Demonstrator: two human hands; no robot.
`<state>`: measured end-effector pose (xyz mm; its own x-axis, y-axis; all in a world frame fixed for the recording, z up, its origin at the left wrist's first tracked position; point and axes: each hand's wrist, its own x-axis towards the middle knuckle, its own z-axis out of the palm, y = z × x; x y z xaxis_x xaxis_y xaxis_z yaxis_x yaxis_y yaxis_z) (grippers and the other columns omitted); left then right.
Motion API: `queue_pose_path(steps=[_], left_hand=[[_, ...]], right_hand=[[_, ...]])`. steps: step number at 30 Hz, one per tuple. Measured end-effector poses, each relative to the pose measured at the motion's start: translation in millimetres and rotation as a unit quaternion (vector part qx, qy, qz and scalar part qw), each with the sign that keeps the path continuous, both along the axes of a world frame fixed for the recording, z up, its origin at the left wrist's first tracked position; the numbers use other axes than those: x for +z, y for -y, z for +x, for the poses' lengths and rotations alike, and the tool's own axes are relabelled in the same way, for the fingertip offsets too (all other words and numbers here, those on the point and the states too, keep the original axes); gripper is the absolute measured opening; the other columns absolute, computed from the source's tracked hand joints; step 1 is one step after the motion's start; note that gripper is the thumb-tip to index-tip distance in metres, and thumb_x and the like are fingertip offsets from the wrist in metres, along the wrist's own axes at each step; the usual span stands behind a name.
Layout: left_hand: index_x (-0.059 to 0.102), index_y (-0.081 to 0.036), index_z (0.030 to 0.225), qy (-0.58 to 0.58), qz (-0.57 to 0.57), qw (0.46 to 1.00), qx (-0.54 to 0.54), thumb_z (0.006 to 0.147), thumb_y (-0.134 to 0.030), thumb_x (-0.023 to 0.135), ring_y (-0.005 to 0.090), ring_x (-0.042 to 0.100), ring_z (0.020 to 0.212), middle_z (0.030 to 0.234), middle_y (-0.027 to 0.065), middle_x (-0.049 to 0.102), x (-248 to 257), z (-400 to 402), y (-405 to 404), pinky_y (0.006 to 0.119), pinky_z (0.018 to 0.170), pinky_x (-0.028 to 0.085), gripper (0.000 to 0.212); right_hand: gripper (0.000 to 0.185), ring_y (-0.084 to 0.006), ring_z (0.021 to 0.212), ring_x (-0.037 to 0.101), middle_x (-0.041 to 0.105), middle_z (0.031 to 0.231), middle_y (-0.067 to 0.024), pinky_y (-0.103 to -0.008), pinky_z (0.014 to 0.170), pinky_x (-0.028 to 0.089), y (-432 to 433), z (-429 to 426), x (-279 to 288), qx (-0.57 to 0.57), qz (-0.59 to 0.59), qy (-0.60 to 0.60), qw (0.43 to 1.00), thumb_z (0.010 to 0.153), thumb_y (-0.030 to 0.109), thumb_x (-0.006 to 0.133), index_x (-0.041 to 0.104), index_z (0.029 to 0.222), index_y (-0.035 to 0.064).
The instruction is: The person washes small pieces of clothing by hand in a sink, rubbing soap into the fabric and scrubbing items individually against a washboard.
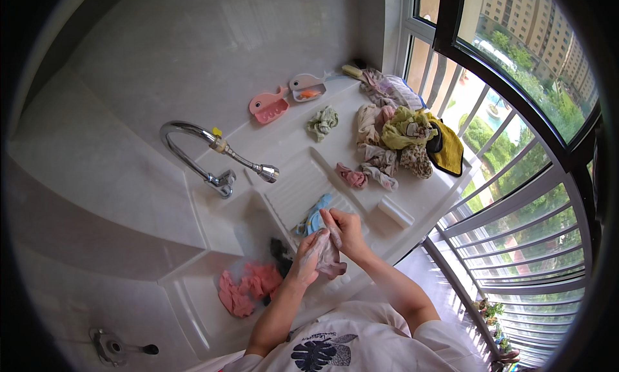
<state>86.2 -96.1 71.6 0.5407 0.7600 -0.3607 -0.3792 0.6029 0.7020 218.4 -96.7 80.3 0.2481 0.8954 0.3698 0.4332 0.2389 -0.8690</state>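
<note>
Both of my hands grip one small, pale pinkish cloth (330,261) streaked with white suds. My left hand (311,256) bunches it from the left, while my right hand (346,229) pinches its upper part, the two hands close together. Lather coats my fingers. Just beyond them, a light blue cloth (316,216) with yellow marks lies on the ribbed washboard (295,188) built into the white laundry sink. To the left of my left forearm, a coral-pink garment (249,287) sits in the basin water beside a black cloth (280,256).
A chrome gooseneck faucet (222,147) arches over the washboard. Whale-shaped soap holders, one pink (269,106) and one white (302,84), stand along the wall. A green cloth (323,123), a pile of wrung garments (406,130) and a brush (352,71) rest on the counter. Barred windows line the right.
</note>
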Motion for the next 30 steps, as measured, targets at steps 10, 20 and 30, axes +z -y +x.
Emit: queue_pose_path(steps=[10,20,30], left_hand=[[0.056,-0.013,0.096,-0.042,0.098,0.959,0.261,0.096,-0.024,0.052,0.0097,0.054,0.087,0.091,-0.0034,0.055,22,-23,-26,0.029,0.073,0.048,0.012],[0.057,-0.013,0.095,-0.079,0.127,0.947,0.285,0.095,-0.021,0.053,0.0063,0.053,0.078,0.086,-0.0054,0.056,-11,-39,-26,0.021,0.061,0.04,0.009],[0.059,-0.014,0.085,0.348,-0.057,0.936,0.027,0.095,-0.037,0.051,0.0068,0.052,0.061,0.08,-0.0056,0.056,-56,-21,-26,0.025,0.049,0.04,0.026]], right_hand=[[0.028,-0.0079,0.061,0.046,0.048,0.071,0.0033,-0.0208,0.055,0.036,43,33,-31,0.251,-0.312,-0.394,0.828,0.087,0.035,0.064,0.058,0.096,0.0082],[0.019,-0.0061,0.062,0.046,0.054,0.079,0.0017,-0.0195,0.054,0.033,21,62,-37,0.238,-0.235,-0.49,0.805,0.09,0.026,0.061,0.055,0.091,0.0082],[0.02,-0.0312,0.068,0.061,0.058,0.079,-0.0127,-0.0417,0.054,0.048,29,-57,32,0.05,0.083,0.154,0.983,0.084,0.023,0.065,0.052,0.088,0.0081]])
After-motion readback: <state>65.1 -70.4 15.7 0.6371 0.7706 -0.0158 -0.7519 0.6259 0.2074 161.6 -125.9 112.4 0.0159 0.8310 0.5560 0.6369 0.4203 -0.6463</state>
